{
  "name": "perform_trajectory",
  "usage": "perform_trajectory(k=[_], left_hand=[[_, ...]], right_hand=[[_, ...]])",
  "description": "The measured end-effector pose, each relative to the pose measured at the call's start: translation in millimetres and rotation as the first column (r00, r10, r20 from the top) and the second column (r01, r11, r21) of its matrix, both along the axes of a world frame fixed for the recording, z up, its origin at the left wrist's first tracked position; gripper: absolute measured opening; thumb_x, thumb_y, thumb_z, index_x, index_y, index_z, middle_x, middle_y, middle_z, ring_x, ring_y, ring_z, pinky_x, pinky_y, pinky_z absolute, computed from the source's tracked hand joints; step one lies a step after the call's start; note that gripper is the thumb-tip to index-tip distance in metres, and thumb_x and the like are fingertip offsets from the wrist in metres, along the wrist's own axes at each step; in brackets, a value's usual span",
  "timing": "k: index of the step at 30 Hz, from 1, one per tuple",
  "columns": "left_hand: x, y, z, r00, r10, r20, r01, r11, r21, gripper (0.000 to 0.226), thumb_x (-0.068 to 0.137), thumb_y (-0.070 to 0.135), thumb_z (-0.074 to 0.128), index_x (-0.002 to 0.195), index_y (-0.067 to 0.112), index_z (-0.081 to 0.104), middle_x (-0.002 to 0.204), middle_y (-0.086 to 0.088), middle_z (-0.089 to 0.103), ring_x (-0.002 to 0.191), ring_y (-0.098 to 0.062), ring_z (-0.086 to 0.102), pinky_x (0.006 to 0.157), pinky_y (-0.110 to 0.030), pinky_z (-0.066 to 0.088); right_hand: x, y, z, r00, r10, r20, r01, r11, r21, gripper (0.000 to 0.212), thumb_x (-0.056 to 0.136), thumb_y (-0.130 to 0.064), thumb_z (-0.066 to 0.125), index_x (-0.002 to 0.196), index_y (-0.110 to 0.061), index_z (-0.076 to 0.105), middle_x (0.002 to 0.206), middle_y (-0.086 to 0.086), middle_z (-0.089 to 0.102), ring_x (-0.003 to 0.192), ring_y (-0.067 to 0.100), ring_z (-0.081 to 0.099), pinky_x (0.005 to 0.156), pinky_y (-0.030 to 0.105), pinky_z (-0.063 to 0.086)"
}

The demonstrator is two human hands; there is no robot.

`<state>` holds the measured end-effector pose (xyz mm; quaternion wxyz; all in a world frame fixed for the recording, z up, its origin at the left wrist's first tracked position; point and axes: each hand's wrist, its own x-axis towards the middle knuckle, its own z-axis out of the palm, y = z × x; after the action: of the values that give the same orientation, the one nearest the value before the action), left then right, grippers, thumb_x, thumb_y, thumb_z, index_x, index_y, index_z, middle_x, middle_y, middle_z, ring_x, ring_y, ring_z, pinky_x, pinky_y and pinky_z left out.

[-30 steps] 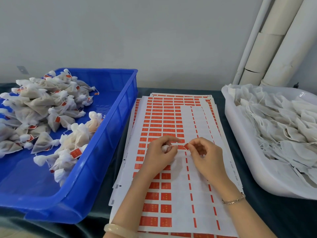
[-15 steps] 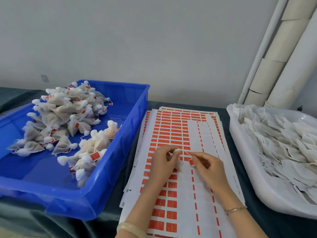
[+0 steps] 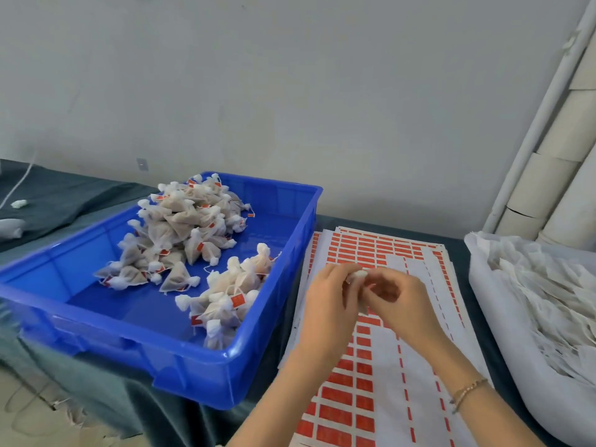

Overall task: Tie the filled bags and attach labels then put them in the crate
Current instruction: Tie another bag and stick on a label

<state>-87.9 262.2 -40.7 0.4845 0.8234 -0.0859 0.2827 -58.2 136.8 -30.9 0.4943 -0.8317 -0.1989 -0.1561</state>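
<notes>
Apparently fixing a label, the left hand [image 3: 325,304] and right hand [image 3: 398,300] both pinch one small white bag [image 3: 357,275] above the label sheets [image 3: 383,366], fingers curled together.

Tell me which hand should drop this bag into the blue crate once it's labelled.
Left, probably. Both hands pinch the small bag over the label sheets, but the left hand is next to the blue crate; the right hand would have to cross over it.
</notes>
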Motion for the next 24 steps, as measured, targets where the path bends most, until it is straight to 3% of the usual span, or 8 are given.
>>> perform_trajectory(k=[4,8,11,14,17,19,22,24], left_hand=[[-13,48,39,0.994,0.093,0.059,-0.098,0.991,0.088,0.014,0.096,0.023,0.057,0.105,0.029,0.066,0.093,0.018,0.060,0.086,0.006,0.055,0.075,-0.004,0.041],[-9,95,61,0.984,0.177,0.011,-0.177,0.970,0.168,0.016,0.096,0.017,0.055,0.105,0.016,0.068,0.097,0.002,0.068,0.089,-0.011,0.061,0.083,-0.025,0.048],[-1,124,64,0.969,0.243,-0.054,-0.227,0.951,0.209,0.016,0.095,0.014,0.056,0.104,0.010,0.068,0.095,-0.004,0.068,0.091,-0.018,0.062,0.083,-0.034,0.049],[5,147,53,0.941,0.277,-0.193,-0.238,0.950,0.205,0.018,0.092,0.015,0.061,0.109,0.009,0.066,0.100,-0.004,0.067,0.090,-0.015,0.061,0.083,-0.029,0.051],[4,157,35,0.904,0.266,-0.336,-0.213,0.959,0.186,0.021,0.092,0.016,0.061,0.112,0.009,0.063,0.104,-0.002,0.066,0.089,-0.011,0.060,0.077,-0.019,0.048],[4,157,27,0.896,0.260,-0.360,-0.202,0.960,0.192,0.018,0.094,0.008,0.056,0.109,0.007,0.064,0.107,-0.006,0.067,0.097,-0.016,0.063,0.084,-0.026,0.051],[3,152,30,0.893,0.271,-0.360,-0.183,0.948,0.259,0.029,0.094,0.005,0.050,0.121,0.007,0.058,0.122,-0.009,0.058,0.111,-0.022,0.056,0.095,-0.035,0.047],[1,146,33,0.897,0.303,-0.322,-0.185,0.919,0.349,0.040,0.091,0.004,0.049,0.130,0.009,0.051,0.133,-0.010,0.047,0.120,-0.022,0.047,0.097,-0.032,0.041]], right_hand=[[-5,48,35,0.991,0.111,0.070,-0.114,0.993,0.036,0.018,0.074,-0.049,0.062,0.090,-0.041,0.064,0.078,-0.028,0.065,0.078,-0.005,0.065,0.062,0.007,0.050],[9,99,44,0.985,0.152,0.078,-0.152,0.988,0.002,0.016,0.084,-0.023,0.070,0.100,-0.018,0.070,0.084,-0.007,0.070,0.076,0.005,0.067,0.071,0.019,0.056],[17,132,44,0.983,0.180,0.046,-0.178,0.983,-0.042,0.015,0.087,-0.023,0.066,0.101,-0.017,0.069,0.082,-0.002,0.072,0.073,0.007,0.067,0.078,0.028,0.056],[22,152,38,0.981,0.190,0.046,-0.177,0.963,-0.205,0.016,0.088,-0.025,0.063,0.101,-0.019,0.068,0.079,0.000,0.072,0.074,0.012,0.067,0.079,0.034,0.055],[25,160,28,0.981,0.194,0.011,-0.167,0.873,-0.457,0.022,0.090,-0.029,0.057,0.104,-0.018,0.068,0.089,0.004,0.072,0.086,0.022,0.065,0.088,0.042,0.049],[26,160,23,0.980,0.195,0.029,-0.145,0.810,-0.568,0.026,0.093,-0.032,0.052,0.105,-0.017,0.068,0.094,0.005,0.071,0.087,0.024,0.064,0.092,0.043,0.044],[25,155,21,0.974,0.226,-0.024,-0.205,0.829,-0.520,0.031,0.095,-0.035,0.051,0.113,-0.015,0.066,0.098,0.005,0.070,0.089,0.022,0.065,0.094,0.043,0.046],[20,147,19,0.969,0.243,-0.032,-0.235,0.884,-0.403,0.036,0.093,-0.032,0.056,0.125,-0.016,0.059,0.109,0.005,0.069,0.100,0.019,0.063,0.099,0.036,0.045]])
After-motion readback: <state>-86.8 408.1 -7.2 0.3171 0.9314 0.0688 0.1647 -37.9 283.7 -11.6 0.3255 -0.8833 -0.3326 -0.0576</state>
